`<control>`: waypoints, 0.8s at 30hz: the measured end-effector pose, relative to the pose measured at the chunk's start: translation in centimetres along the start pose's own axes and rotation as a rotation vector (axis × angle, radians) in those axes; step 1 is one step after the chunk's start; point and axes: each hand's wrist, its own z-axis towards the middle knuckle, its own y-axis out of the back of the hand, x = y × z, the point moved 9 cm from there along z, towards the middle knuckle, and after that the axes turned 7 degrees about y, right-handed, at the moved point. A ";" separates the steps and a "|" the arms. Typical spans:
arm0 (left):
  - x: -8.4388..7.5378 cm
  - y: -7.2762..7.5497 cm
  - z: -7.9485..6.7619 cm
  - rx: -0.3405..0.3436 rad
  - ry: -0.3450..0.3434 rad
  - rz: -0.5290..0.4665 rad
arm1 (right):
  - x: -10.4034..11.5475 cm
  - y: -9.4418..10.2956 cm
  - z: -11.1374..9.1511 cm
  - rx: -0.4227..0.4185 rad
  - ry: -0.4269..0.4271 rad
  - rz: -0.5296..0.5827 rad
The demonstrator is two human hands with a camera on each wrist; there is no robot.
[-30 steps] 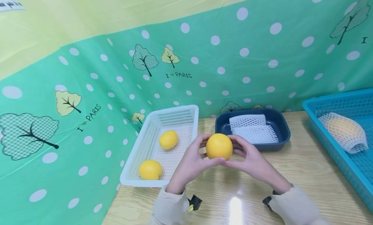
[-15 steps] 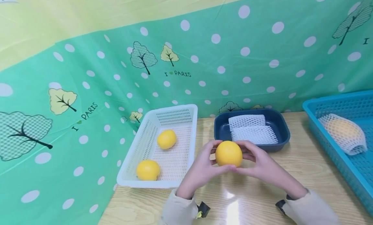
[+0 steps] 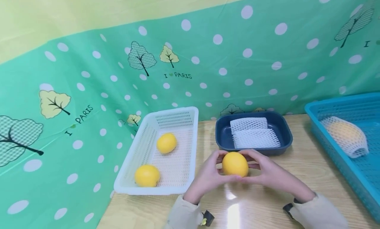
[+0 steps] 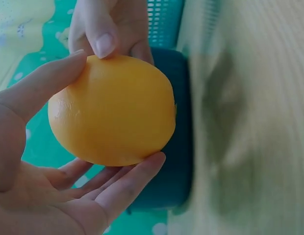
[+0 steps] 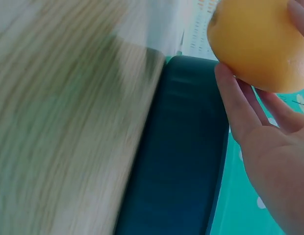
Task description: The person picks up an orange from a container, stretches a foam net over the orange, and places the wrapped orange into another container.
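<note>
A smooth, round yellow orange is held between both hands just in front of the navy tub. My left hand grips its left side, thumb on the near face and fingers curled behind. On the other side my right hand grips it the same way, the two thumb tips meeting at the bottom. In the left wrist view the orange shows thumb and fingers on opposite sides, above the wooden table. The right wrist view has right-hand fingertips against the orange.
Two more oranges lie in the white basket at left. White foam nets lie in the navy tub. A blue basket at right holds a fruit in a foam net. A green dotted cloth hangs behind.
Both hands have brought the orange nearer to me and slightly right, away from the navy tub's rim. The grip on it looks the same, and the head view has shifted slightly.
</note>
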 end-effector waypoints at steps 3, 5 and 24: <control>0.7 -0.4 0.1 0.012 0.013 -0.004 | -0.3 -0.2 0.0 0.020 -0.011 -0.008; 1.0 -0.8 0.2 0.022 0.011 -0.010 | -0.4 -0.2 -0.1 0.025 -0.008 -0.025; 2.7 -2.8 1.2 0.122 -0.029 0.048 | -1.7 -0.4 -0.3 0.154 -0.021 0.019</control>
